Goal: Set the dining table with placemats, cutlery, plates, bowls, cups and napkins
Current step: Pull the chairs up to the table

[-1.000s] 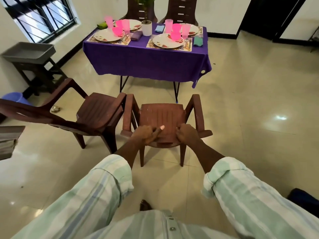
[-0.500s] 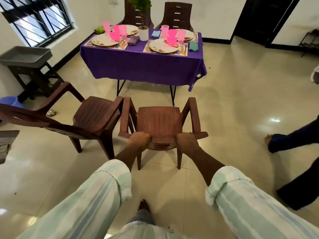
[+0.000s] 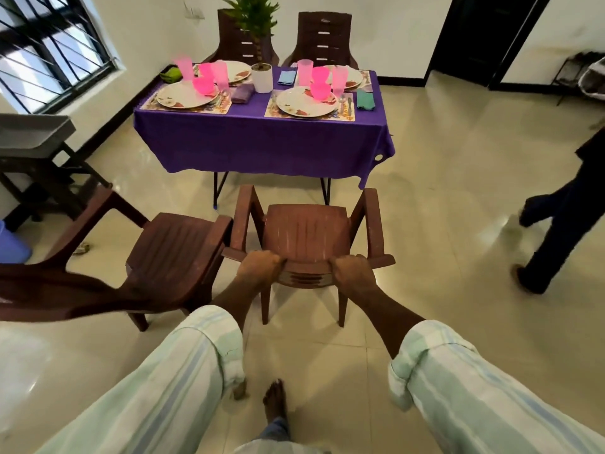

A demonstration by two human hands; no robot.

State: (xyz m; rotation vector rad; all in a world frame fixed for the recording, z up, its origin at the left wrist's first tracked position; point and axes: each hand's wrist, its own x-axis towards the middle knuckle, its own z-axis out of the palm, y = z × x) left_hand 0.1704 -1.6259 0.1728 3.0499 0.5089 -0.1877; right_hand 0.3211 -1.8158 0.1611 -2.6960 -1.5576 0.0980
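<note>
Gripping the top rail of the brown plastic armchair (image 3: 306,244), I have my left hand (image 3: 260,268) and my right hand (image 3: 352,270) curled over its backrest, one toward each end, fingers hidden on the far side. My bare foot (image 3: 274,399) is on the tile right behind the chair's rear legs, so I judge short steps are safest while I walk it forward. A second armchair (image 3: 170,257) sits just beside on the left, its armrest nearly touching mine; I should steer slightly right to avoid catching it. Beyond, the dining table (image 3: 262,142) under its purple cloth looks fully laid: placemats, plates (image 3: 306,103), pink cups and bowls, folded napkins. I would push evenly with both hands toward the right-hand place setting and stop before the seat reaches the hanging cloth, lest the setting be jolted. Someone is walking past on the right (image 3: 556,231), well apart.
</note>
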